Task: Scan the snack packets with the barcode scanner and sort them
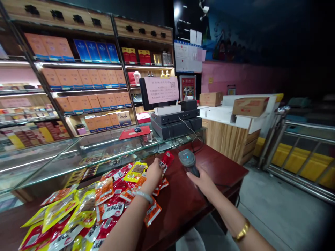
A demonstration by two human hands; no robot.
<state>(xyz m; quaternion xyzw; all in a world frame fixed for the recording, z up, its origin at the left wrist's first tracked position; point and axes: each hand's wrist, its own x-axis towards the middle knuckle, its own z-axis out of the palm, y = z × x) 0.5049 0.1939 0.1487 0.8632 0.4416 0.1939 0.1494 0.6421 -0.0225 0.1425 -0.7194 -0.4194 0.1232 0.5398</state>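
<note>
My right hand (pixel 202 181) is wrapped round the handle of a grey barcode scanner (pixel 186 157), held above the dark red table with a small blue light showing on its head. Pinched in my left hand (pixel 155 172) is a red snack packet (pixel 167 158), a little left of the scanner. Below and left of that hand spreads a heap of snack packets in red, orange and yellow. Among them are a yellow packet (pixel 136 172), an orange packet (pixel 152 212) at the table's near side, and a clear-fronted yellow packet (pixel 60 209).
A glass display case (pixel 86 146) runs behind the table (pixel 217 174). On it stand a monitor with a pink sheet (pixel 161 90), a cash drawer (pixel 175 127) and a mouse (pixel 137 129). Cables trail from the drawer. Cardboard boxes (pixel 250 106) and a metal railing (pixel 300 139) are at right.
</note>
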